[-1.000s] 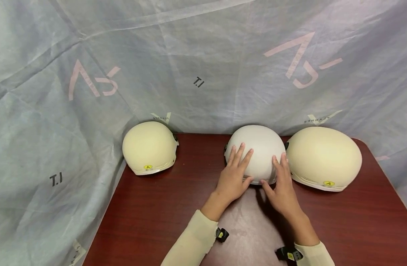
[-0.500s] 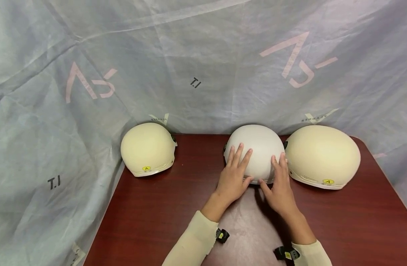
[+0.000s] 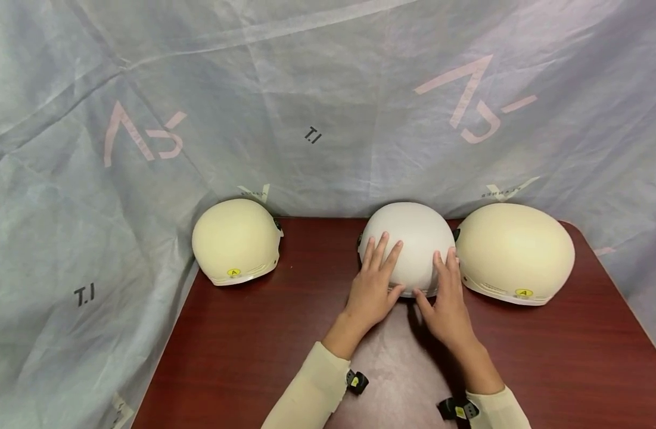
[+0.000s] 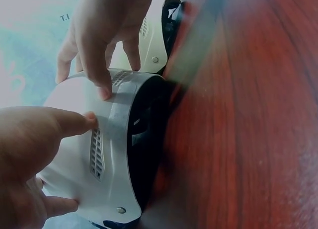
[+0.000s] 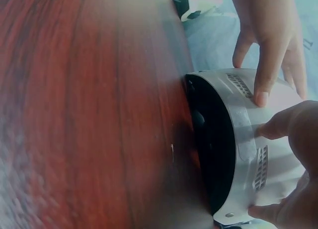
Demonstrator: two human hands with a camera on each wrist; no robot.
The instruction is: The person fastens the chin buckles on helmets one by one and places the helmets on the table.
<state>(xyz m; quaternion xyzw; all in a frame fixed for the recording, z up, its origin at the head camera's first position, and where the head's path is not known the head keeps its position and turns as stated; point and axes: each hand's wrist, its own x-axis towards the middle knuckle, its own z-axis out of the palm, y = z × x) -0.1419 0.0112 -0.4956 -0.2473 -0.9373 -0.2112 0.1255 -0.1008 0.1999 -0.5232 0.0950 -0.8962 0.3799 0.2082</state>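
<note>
A white helmet stands on the table between two cream ones, its dark inside visible in both wrist views. My left hand lies on its left side, fingers spread over the shell and thumb at the lower front. On the right side rests my right hand, with fingers up the shell and its thumb close to the other thumb. From the left wrist, the vent grille shows between thumb and fingers. The right wrist view shows thumb and fingers touching the shell near its rim.
Close against the white helmet's right is a cream helmet with a yellow "A" sticker. Another cream helmet stands at the table's far left corner. A grey printed sheet hangs behind the reddish-brown table.
The head view has shifted a little, so everything sits slightly further left. Both hands keep their places on the white helmet, and no helmet has visibly moved on the table.
</note>
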